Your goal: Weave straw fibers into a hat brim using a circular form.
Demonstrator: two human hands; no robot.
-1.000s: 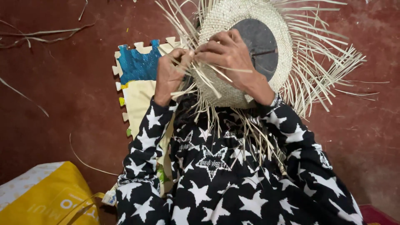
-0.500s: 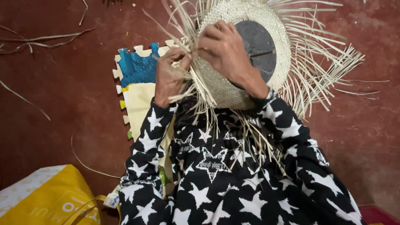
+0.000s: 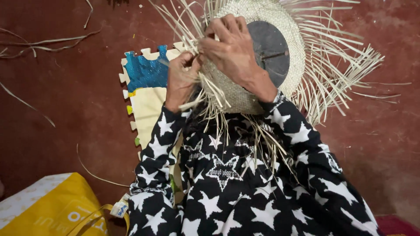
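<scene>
A round woven straw hat (image 3: pixel 284 26) with a dark disc (image 3: pixel 269 43) in its middle rests in front of me, loose straw strips (image 3: pixel 341 65) fanning out from its rim. My left hand (image 3: pixel 181 78) pinches several strips at the hat's left edge. My right hand (image 3: pixel 232 48) lies across the weave beside it, fingers curled on the strips at the same spot. Black sleeves with white stars cover both arms.
A foam puzzle mat (image 3: pixel 146 94), blue and cream, lies on the red floor (image 3: pixel 57 113) at the left. A yellow bag (image 3: pixel 52 209) sits at the bottom left. Stray straw strips (image 3: pixel 43 43) lie on the floor at the upper left.
My right hand has slid up and left over the hat's weave toward my left hand. The left hand has stayed at the hat's edge with the strips.
</scene>
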